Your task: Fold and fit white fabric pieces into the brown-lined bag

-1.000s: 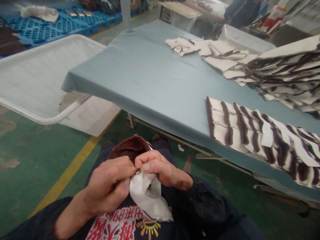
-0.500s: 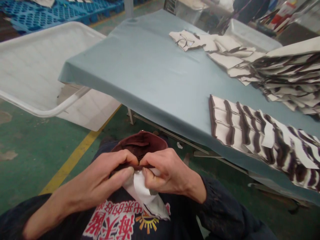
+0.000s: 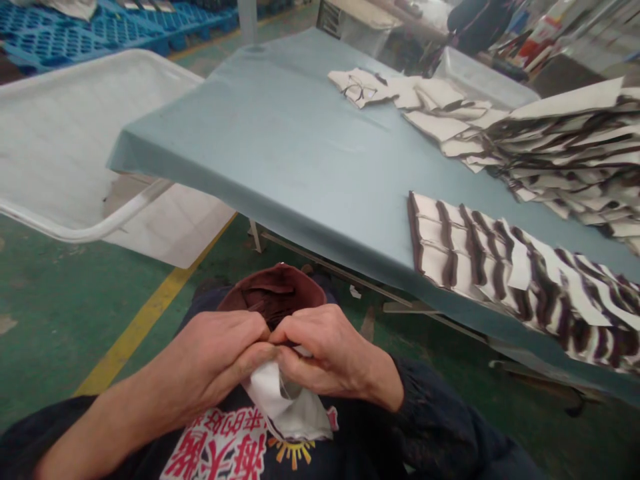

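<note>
My left hand (image 3: pixel 220 350) and my right hand (image 3: pixel 330 353) meet in front of my body, both closed in a pinch on a folded piece of fabric (image 3: pixel 300 413). Its white part hangs below the fingers over my printed apron (image 3: pixel 215 447). The brown edge of the piece is mostly hidden by my fingertips. Just beyond the hands, at my lap, lies an open maroon cloth item (image 3: pixel 307 290) with dark strands inside; its kind is unclear.
A table with a blue-grey cover (image 3: pixel 270 140) stretches ahead. On it lie neat rows of brown-and-white fabric pieces (image 3: pixel 465 247), a looser fabric pile (image 3: pixel 550 150) and eyeglasses (image 3: pixel 361 90). A white tub (image 3: pixel 125 80) stands left, blue pallets (image 3: pixel 125 27) behind it.
My hands have drawn closer together and the fingertips now cover the brown edge. The hanging white fabric has shifted slightly. The view has moved a little to the right.
</note>
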Demonstrator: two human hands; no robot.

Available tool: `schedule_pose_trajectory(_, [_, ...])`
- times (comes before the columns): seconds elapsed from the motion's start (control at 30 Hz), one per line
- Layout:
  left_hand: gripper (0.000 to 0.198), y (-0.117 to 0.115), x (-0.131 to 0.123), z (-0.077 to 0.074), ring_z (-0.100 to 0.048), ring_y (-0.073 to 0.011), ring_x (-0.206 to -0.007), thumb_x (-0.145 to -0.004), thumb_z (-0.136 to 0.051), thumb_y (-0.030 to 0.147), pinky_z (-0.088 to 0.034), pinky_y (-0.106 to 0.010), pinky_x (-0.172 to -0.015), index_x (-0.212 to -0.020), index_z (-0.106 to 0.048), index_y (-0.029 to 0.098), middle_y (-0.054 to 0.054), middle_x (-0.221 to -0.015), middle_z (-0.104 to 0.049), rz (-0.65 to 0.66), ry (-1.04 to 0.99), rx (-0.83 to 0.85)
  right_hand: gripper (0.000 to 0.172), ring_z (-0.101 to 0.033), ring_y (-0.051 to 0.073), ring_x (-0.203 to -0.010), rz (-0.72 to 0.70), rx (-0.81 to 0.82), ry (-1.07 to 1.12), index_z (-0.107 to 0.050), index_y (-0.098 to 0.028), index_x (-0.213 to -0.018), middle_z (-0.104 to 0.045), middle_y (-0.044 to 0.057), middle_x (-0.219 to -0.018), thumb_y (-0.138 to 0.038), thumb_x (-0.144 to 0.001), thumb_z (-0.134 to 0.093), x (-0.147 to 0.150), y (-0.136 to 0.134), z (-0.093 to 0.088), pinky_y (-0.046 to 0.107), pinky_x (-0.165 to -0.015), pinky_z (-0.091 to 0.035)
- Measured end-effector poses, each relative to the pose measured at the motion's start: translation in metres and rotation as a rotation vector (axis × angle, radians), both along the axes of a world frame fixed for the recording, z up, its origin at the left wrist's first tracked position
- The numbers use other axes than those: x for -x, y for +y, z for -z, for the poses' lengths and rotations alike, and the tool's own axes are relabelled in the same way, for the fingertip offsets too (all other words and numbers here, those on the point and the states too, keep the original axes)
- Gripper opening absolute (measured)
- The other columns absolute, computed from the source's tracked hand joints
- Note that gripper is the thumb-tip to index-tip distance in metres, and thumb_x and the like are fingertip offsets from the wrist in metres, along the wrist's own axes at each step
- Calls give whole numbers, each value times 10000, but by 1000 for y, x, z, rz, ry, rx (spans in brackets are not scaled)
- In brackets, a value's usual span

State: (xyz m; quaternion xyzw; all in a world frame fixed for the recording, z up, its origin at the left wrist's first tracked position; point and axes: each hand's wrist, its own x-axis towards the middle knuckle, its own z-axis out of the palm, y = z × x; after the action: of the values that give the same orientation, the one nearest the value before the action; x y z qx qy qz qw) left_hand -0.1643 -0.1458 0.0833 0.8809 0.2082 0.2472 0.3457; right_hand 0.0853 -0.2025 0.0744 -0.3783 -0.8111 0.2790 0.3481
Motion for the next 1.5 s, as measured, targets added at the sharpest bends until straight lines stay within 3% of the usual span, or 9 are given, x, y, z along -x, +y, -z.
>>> schedule_pose_trajectory(0.27, [513, 11, -11, -19, -318, -104, -539, -1121, -667, 328, -229, -262, -489, -695, -393, 244, 106, -624, -318, 174, 123, 529, 144, -663, 161, -696, -81, 25, -143, -765, -209, -1105, -752, -8, -797, -251, -1168, -643, -8, -11, -19, 294, -655, -460])
schedule_pose_trajectory(0.37, [464, 7, -9, -18, -349, -103, -545, -1129, -591, 236, -262, -278, -534, -721, -370, 242, 102, -640, -334, 199, 99, 398, 161, -668, 170, -719, -155, 50, -183, -756, -194, -1209, -756, -7, -819, -194, -1154, -605, -12, -17, -25, 301, -675, -476])
schedule_pose_trajectory(0.5, [373, -9, 3, -16, -538, -128, -611, -1172, -559, 180, -360, -318, -608, -805, -551, 243, 75, -708, -554, 128, 102, 163, 199, -694, 188, -744, -189, 93, -218, -765, -195, -1250, -785, 11, -857, -198, -1159, -587, -17, -16, -28, 311, -690, -499])
schedule_pose_trajectory(0.67, [413, -22, 5, -24, -481, -138, -558, -1202, -569, 302, -404, -296, -558, -793, -577, 249, 60, -690, -602, 67, 38, 283, 192, -763, 166, -837, -333, 382, 183, -766, -224, -1130, -821, 24, -943, -343, -1206, -637, -21, 0, -36, 249, -796, -594])
schedule_pose_trajectory(0.83, [482, -15, -12, -37, -510, -125, -556, -1254, -496, 384, -430, -229, -515, -790, -483, 253, 65, -665, -541, 73, -139, 450, 104, -676, 114, -790, -279, 655, 453, -748, -227, -1031, -762, -38, -924, -201, -1117, -696, -23, 9, -41, 184, -755, -570])
schedule_pose_trajectory(1.13, [350, -13, 14, -25, -670, -127, -653, -1227, -587, 309, -480, -218, -600, -889, -660, 255, 57, -760, -699, 93, -50, 321, 171, -648, 118, -796, -388, 852, 450, -781, -152, -1084, -751, 1, -910, -323, -1087, -794, -25, 5, -35, 190, -712, -549])
schedule_pose_trajectory(1.23, [328, -10, 9, -33, -641, -112, -585, -1162, -621, 220, -478, -197, -564, -837, -643, 251, 75, -713, -679, 109, -23, 287, 316, -566, 102, -681, -289, 802, 395, -750, -193, -924, -696, -40, -792, -448, -1037, -899, -16, 4, -45, 180, -583, -458])
schedule_pose_trajectory(1.37, [312, -10, 1, -36, -611, -118, -569, -1119, -605, 184, -476, -197, -548, -816, -631, 251, 68, -717, -700, 69, -45, 295, 391, -407, 93, -574, -199, 652, 427, -577, -242, -777, -499, -88, -640, -385, -1080, -779, 3, 1, -39, 217, -525, -360])
schedule_pose_trajectory(1.5, [297, -24, 9, -19, -630, -156, -634, -1128, -596, 264, -509, -235, -606, -835, -646, 253, 34, -734, -701, 14, -46, 386, 276, -524, 120, -627, -163, 327, 277, -503, -274, -855, -578, -55, -720, -339, -1099, -615, 11, -9, -25, 252, -602, -437])
